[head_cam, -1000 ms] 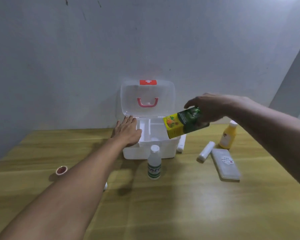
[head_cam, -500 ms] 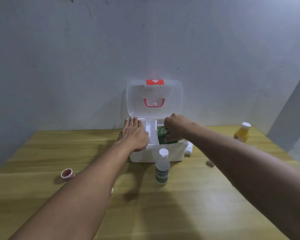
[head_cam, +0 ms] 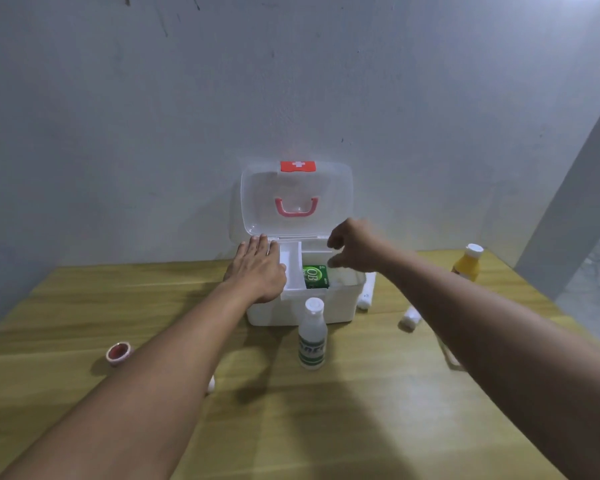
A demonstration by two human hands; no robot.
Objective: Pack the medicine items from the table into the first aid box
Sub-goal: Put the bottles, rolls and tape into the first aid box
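Note:
The white first aid box stands open at the back of the table, its clear lid upright against the wall. A green medicine carton lies inside the box. My left hand rests flat on the box's left rim. Just above the box's right side hovers my right hand, fingers apart and empty. A white bottle with a green label stands in front of the box. A yellow bottle stands at the far right.
Two white rolls lie right of the box. A red-rimmed tape roll sits at the left. A small white object peeks from under my left forearm. A flat pack is mostly hidden by my right arm.
My right hand lowered the green carton into the box, let go of it and has lifted away. My left hand stayed on the box.

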